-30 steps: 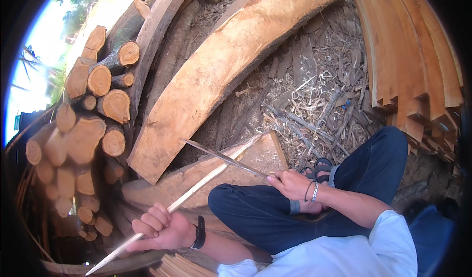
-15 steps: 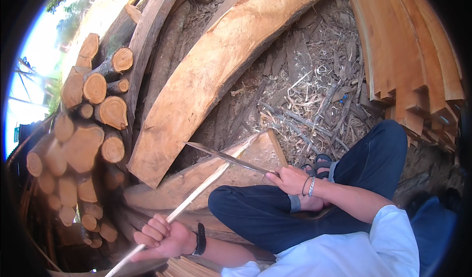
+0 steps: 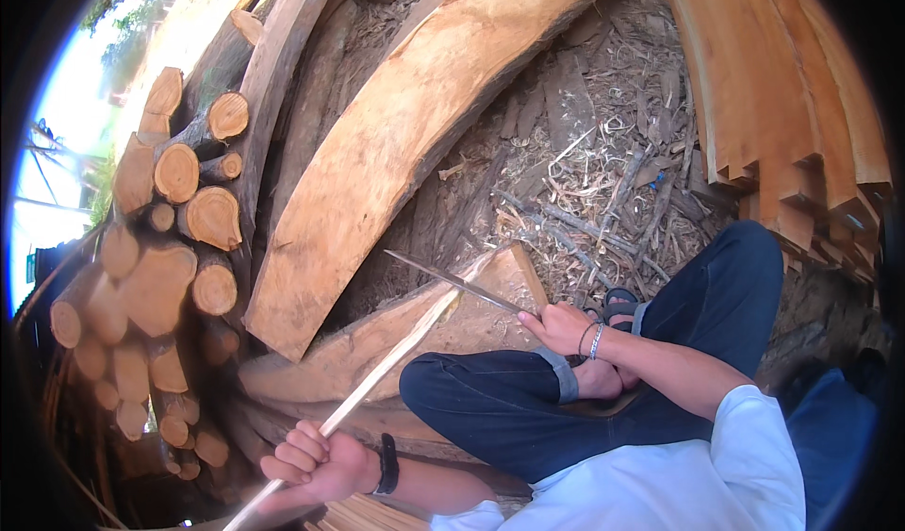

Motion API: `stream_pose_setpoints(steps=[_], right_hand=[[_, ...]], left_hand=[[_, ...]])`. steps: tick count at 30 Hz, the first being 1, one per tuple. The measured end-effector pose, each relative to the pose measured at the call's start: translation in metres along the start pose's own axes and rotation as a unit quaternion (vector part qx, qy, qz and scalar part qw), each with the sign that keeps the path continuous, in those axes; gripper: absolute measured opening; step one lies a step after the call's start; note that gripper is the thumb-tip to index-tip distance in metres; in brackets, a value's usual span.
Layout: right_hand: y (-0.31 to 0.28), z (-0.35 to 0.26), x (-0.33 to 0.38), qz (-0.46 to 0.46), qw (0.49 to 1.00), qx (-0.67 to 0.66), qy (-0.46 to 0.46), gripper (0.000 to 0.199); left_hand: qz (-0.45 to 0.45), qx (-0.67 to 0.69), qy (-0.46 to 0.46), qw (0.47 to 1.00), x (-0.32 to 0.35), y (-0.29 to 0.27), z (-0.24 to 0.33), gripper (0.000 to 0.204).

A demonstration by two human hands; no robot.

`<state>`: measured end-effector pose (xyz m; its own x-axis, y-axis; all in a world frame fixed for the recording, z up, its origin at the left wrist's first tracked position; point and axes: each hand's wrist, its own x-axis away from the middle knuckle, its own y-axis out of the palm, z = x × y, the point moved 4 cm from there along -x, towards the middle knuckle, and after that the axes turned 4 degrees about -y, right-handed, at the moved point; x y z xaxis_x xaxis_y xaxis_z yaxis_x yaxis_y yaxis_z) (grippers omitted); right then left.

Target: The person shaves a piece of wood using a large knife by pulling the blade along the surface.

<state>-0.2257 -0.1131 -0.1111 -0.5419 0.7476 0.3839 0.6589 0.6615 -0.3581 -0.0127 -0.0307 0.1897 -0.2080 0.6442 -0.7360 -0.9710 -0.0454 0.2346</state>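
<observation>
Left hand (image 3: 316, 463) at seven o'clock, grip clenched round the pale stick (image 3: 385, 364); right hand (image 3: 567, 331) at four, grasping the long knife (image 3: 443, 275)!

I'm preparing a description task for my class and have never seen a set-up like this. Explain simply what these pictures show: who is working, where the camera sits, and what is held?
There is no machine here: a seated person works with two bare hands. The view comes from the left of two wide cameras worn on the head, looking down, and its lens bends straight edges.

The left hand grips a pale stick. The right hand holds a long, narrow blade, which crosses the stick in the view; whether they touch is hard to tell.

Beyond the knees, a large board lies on ground strewn with shavings. Cut logs are piled on the left, and boards are stacked on the right.
</observation>
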Motion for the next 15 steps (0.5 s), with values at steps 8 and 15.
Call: stream_pose_setpoints(steps=[8, 15], right_hand=[[-0.002, -0.062, 0.040, 0.010, 0.990, -0.011, -0.137, 0.063], [-0.001, 0.010, -0.004, 0.008, 1.000, -0.024, -0.001, 0.076]], left_hand=[[0.012, -0.002, 0.002, 1.000, 0.000, -0.003, -0.001, 0.058], [0.041, -0.009, 0.009, 0.999, -0.001, 0.001, -0.001, 0.058]])
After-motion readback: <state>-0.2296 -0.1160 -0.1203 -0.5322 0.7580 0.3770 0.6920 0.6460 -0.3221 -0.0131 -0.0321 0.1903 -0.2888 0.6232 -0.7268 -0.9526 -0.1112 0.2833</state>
